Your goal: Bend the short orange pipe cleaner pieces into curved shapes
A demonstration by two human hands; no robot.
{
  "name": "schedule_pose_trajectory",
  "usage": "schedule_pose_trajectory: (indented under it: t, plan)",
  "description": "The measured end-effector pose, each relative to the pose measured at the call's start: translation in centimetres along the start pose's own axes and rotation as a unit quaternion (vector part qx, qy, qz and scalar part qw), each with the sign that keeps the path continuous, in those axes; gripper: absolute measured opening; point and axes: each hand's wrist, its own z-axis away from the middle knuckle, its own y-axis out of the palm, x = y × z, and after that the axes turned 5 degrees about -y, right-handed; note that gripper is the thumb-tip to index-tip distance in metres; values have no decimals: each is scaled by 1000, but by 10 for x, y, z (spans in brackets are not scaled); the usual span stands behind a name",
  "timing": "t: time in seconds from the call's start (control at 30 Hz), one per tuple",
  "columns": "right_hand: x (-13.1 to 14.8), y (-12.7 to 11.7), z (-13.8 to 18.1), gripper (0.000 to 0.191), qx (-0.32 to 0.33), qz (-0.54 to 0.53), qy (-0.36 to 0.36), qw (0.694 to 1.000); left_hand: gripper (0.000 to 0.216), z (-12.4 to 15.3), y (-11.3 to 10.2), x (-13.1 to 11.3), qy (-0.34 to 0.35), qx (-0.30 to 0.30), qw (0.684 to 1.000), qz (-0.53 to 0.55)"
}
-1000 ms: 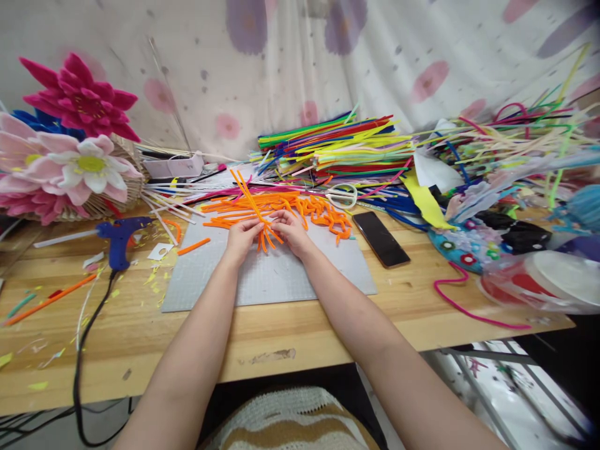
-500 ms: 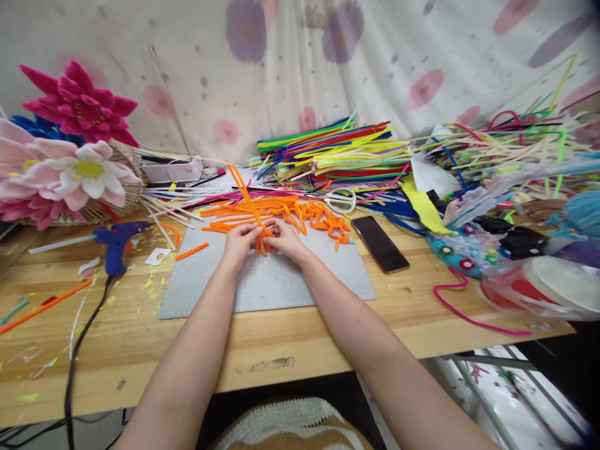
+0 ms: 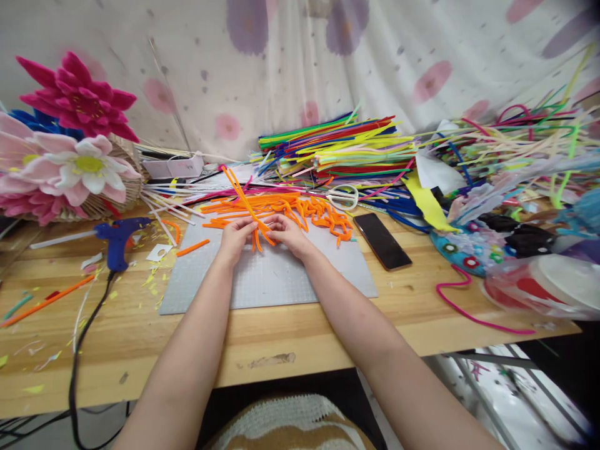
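Both my hands meet over a grey cutting mat (image 3: 272, 278) on the wooden table. My left hand (image 3: 237, 236) and my right hand (image 3: 289, 232) pinch a small bunch of orange pipe cleaners (image 3: 240, 191) between them. The long ends of the bunch stick up and to the left; the short ends splay out below my fingers. Just behind my hands lies a loose pile of bent orange pipe cleaners (image 3: 309, 211). A single short orange piece (image 3: 193, 247) rests on the mat's left edge.
A blue glue gun (image 3: 117, 236) with a black cord lies left. Large fabric flowers (image 3: 70, 144) stand at far left. Stacked coloured pipe cleaners (image 3: 337, 147), white-handled scissors (image 3: 344, 197) and a black phone (image 3: 382, 240) lie behind and right. A pink pipe cleaner (image 3: 469, 309) curls near clutter.
My hands stay together on the orange bunch, shifting their grip slightly; the splayed lower ends have moved a little between frames. The view wobbles slightly.
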Motion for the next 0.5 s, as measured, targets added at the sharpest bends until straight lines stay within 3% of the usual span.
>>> schedule_pose_trajectory:
  t: [0.33,0.5]
  plan:
    - [-8,4,-3,33,-5,71,-15,997,38,2,6,2,9,-5,1000,3]
    - [-9,4,-3,33,-3,86,-9,996,40,5,5,-2,-3,33,999,-8]
